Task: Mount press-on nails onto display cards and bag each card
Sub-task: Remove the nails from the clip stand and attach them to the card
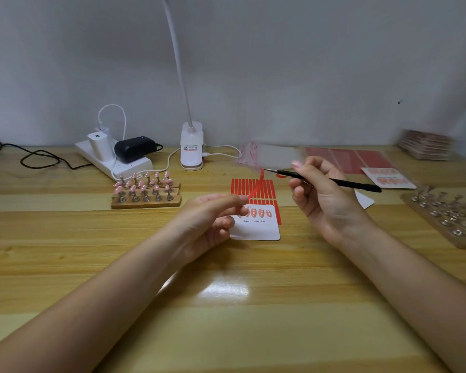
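A white display card printed "Handmade Nail" lies mid-table with several pink nails along its top edge, partly on a sheet of red adhesive strips. My left hand pinches one end of a thin red strip that stretches up to the tip of black tweezers. My right hand is shut on the tweezers above the sheet. A wooden block at the left carries several pink nails on metal stands.
A clear bag lies behind the sheet. Red sheets, a filled card and a stack of bagged cards sit at right. A holder board, clip lamp and power strip also stand here.
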Tool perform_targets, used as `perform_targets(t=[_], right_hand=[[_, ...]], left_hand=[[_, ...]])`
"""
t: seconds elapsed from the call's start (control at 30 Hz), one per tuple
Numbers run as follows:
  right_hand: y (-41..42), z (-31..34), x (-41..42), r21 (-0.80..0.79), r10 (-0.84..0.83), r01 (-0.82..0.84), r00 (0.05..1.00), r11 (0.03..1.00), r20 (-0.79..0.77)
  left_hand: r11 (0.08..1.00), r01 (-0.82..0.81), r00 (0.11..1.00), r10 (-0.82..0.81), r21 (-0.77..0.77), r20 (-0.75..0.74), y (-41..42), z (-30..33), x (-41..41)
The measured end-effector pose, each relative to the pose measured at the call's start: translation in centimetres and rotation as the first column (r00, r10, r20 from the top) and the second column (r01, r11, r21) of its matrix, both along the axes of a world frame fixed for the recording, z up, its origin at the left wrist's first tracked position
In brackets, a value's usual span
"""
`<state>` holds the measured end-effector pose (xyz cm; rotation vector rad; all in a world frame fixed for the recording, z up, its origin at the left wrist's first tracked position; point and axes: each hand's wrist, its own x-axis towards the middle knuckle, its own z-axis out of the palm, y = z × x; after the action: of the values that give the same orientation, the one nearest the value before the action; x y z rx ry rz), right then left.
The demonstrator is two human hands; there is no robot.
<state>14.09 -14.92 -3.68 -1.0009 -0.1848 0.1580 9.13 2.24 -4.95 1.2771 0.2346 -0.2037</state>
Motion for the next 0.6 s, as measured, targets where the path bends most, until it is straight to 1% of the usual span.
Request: perform_targets(t=[0.07,0.17,0.2,0.23,0.27,0.33,0.4,0.47,0.5,0.53,0.57,0.6], right_hand=[[-0.3,0.1,0.3,-0.011,-0.062,0.062,0.998,0.998,0.009],[-1.4,-0.1,1.2,-0.068,-0.226,0.231,0.971,0.971,0.075],[-1.9,-0.2,1.5,-0.127,-0.276,0.293,0.952,0.948,0.133],[-2.4,-0.5,1.7,-0.223,-0.302,0.351,0.926,0.909,0.225],[-2.9,-0.9,1.9,-0.343,-0.288,0.404,0.895,0.848,0.340],[-3.6,-1.5,1.9,-0.555,-0.151,0.493,0.823,0.671,0.548],[-4.0,-1.9,1.7,-0.670,0.072,0.554,0.742,0.494,0.667],[-3.8,-2.4,1.6,-0.707,0.296,0.641,0.641,0.300,0.708],[-3.6,-2.6,1.7,-0.695,0.374,0.692,0.602,0.196,0.705],[-3.5,-2.7,1.8,-0.681,0.419,0.723,0.586,0.118,0.694],[-3.5,-2.8,1.8,-0.676,0.445,0.733,0.581,0.078,0.681],[-3.5,-2.9,1.9,-0.679,0.460,0.731,0.583,0.064,0.670]], left_hand=[[0.999,-0.030,0.999,0.029,0.041,0.040,0.5,0.2,0.1],[0.988,-0.085,0.991,0.070,0.132,0.113,1.3,0.6,0.1],[0.983,-0.098,0.988,0.077,0.158,0.132,1.6,0.7,0.1],[0.978,-0.104,0.986,0.078,0.181,0.146,1.7,0.8,0.1],[0.973,-0.105,0.985,0.073,0.208,0.155,1.9,0.9,0.2],[0.963,-0.087,0.986,0.046,0.255,0.162,2.1,1.1,0.1],[0.956,-0.050,0.986,0.002,0.289,0.164,2.4,1.3,0.1],[0.946,-0.004,0.985,-0.052,0.326,0.164,2.6,1.5,-0.1],[0.941,0.017,0.984,-0.076,0.339,0.162,2.6,1.6,-0.2],[0.937,0.036,0.983,-0.096,0.348,0.159,2.6,1.7,-0.3],[0.934,0.052,0.982,-0.113,0.354,0.154,2.7,1.8,-0.3],[0.930,0.070,0.980,-0.131,0.362,0.147,2.7,1.8,-0.3]])
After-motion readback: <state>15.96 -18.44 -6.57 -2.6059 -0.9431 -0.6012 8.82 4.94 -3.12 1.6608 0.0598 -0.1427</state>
